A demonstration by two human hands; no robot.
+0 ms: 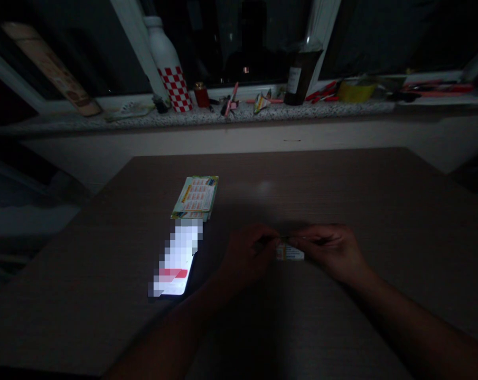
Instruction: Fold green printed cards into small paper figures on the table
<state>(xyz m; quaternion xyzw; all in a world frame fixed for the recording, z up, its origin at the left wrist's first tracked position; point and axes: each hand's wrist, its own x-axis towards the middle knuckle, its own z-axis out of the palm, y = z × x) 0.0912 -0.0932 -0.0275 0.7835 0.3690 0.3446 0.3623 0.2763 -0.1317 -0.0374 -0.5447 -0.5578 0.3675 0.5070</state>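
Note:
A small printed card (294,254), white with an orange patch, sits upright or tilted between my two hands over the table. My left hand (249,253) is closed, its thumb and fingertips pinching the card's upper left. On the other side my right hand (334,248) pinches the upper right edge, fingers curled. The fingertips of both hands nearly meet at the top edge, where a thin dark line shows; dim light hides its detail. To the left lies a stack of printed green and white cards (197,195), with a lit phone (179,282) just below it.
The brown wooden table (361,184) reaches to the wall under a window. On the speckled stone sill (136,122) stand a red-checked white bottle (175,84), a small red jar (201,96), a dark bottle (298,79), a leaning tube (52,68) and several pens.

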